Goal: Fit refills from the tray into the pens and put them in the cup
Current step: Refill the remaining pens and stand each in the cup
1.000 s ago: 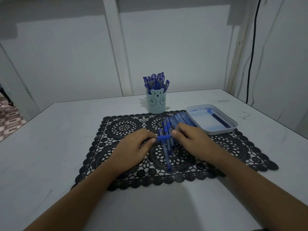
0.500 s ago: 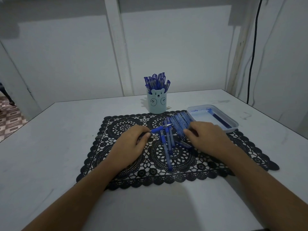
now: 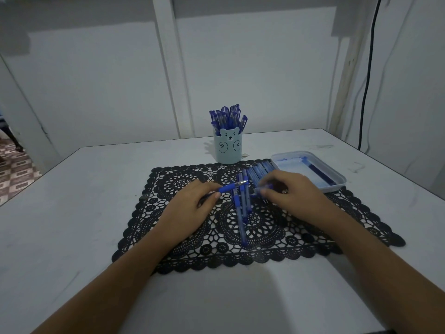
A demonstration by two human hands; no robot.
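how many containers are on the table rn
2. The bear-face cup stands just past the far edge of the black mat, packed with pens. The white tray sits to the cup's right, at the mat's far right corner. None seems hidden.

The pale tabletop (image 3: 72,213) is faintly scuffed. Beyond the left hand (image 3: 190,208) rises a plain white wall (image 3: 96,80) with a vertical post (image 3: 171,68). A black cable (image 3: 368,68) hangs well beyond the right hand (image 3: 293,196), to its right. Patterned floor tiles (image 3: 14,169) show far to the left of the left hand. The light is dim and bluish.
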